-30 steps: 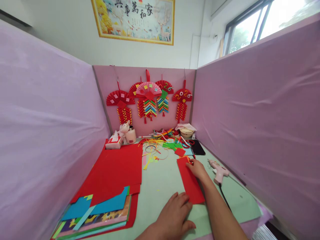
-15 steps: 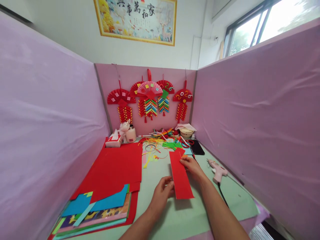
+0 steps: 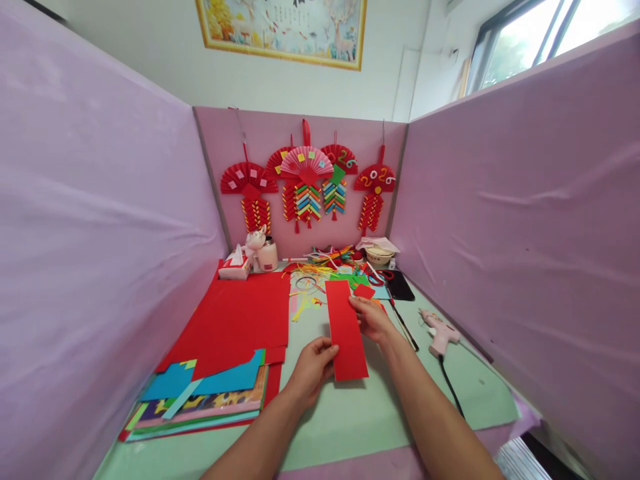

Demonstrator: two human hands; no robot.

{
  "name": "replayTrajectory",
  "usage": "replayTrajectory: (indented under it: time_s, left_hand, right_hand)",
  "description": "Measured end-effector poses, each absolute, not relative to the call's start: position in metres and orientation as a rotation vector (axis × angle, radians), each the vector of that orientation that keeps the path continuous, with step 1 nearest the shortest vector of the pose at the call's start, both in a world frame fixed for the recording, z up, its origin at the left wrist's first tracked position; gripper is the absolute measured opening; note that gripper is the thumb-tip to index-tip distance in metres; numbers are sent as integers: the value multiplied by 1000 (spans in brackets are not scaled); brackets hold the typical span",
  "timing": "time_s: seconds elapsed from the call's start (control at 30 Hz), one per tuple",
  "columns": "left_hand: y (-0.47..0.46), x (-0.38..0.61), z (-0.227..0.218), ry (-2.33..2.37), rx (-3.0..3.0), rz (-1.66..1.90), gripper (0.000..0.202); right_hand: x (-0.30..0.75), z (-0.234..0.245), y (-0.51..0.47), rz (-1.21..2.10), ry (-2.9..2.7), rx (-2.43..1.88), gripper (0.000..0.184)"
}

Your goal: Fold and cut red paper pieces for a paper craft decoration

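A long red paper strip (image 3: 347,333) is held up over the pale green tabletop, its far end tipped away from me. My left hand (image 3: 314,368) pinches its left edge near the lower end, thumb on top. On the right edge, close to the upper end, my right hand (image 3: 371,316) grips it between thumb and fingers. Beyond the right hand lies a small red paper piece (image 3: 365,291). Large red sheets (image 3: 243,310) are spread to the left of my hands.
Blue paper offcuts (image 3: 227,385) top a stack at the near left. A pink glue gun (image 3: 439,331) with a cord sits right. Farther back are red scissors (image 3: 383,277), a black phone (image 3: 401,287), bowls (image 3: 379,255) and a tissue box (image 3: 235,266). Red fan decorations (image 3: 307,163) hang behind.
The strip has shifted left, and my left hand now has its thumb over the edge. My right hand has moved slightly up and left. The view has tilted downward.
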State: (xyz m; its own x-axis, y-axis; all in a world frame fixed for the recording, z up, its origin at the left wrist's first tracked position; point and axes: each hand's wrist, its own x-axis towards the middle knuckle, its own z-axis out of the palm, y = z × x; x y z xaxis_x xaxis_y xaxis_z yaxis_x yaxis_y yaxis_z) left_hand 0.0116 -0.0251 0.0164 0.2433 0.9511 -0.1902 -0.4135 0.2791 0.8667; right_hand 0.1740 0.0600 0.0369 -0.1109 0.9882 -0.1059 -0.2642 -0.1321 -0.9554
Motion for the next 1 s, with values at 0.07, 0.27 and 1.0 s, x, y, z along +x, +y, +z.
replayTrajectory:
  time_s: [0.07,0.27,1.0]
  left_hand:
    - [-25,11,15,836,786,1075,32]
    - [-25,13,12,903,834,1035,29]
    - [-17,14,2,1094,944,1289,30]
  right_hand:
    - [171,32,60,1464,-1003,-1025,40]
    - [171,18,57,1278,-1007,-1061,42]
    - [161,19,50,1144,-1264,-1058,44]
